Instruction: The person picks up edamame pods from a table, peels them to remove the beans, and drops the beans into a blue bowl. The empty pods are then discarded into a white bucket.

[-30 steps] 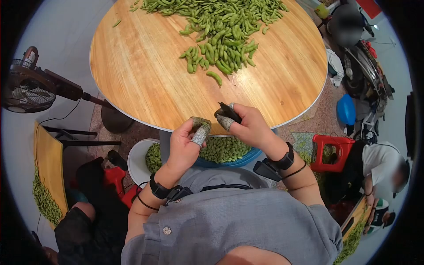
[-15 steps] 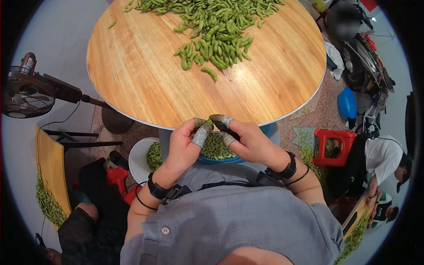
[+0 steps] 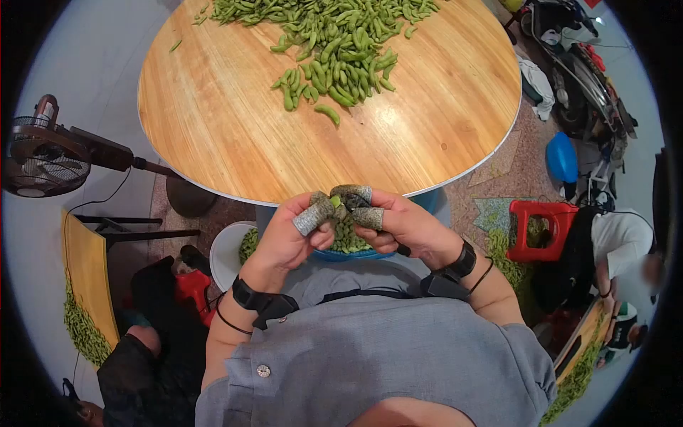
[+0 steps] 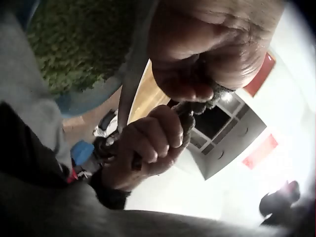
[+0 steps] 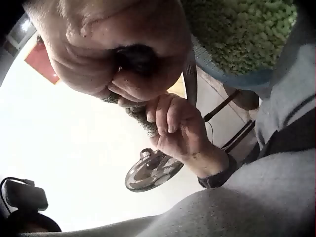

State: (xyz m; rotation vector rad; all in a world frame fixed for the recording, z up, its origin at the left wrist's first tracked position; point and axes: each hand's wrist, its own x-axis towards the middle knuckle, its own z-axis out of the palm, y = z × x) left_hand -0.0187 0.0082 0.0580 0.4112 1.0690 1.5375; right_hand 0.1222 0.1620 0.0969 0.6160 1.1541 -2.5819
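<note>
Both hands meet in the head view just off the table's near edge, grey wraps on their thumbs and forefingers. My left hand (image 3: 288,226) pinches a green soybean pod (image 3: 336,202) between wrapped thumb and forefinger. From the other side, my right hand (image 3: 405,222) presses its wrapped fingertips up to the pod. Its other fingers curl round a slim dark tool (image 5: 136,58), mostly hidden in the palm; what kind it is I cannot tell. Below the hands sits a blue basin (image 3: 348,255) of shelled green beans (image 3: 347,235).
A heap of soybean pods (image 3: 334,43) covers the far part of the round wooden table (image 3: 213,128). A white bucket (image 3: 224,260) stands by the left forearm. To the right is a red stool (image 3: 523,252); a fan (image 3: 50,156) stands at left. Other people sit on both sides.
The right hand has moved left to meet the left hand, and its dark tool is now mostly covered. A green pod now shows between the fingertips. The head view has shifted slightly.
</note>
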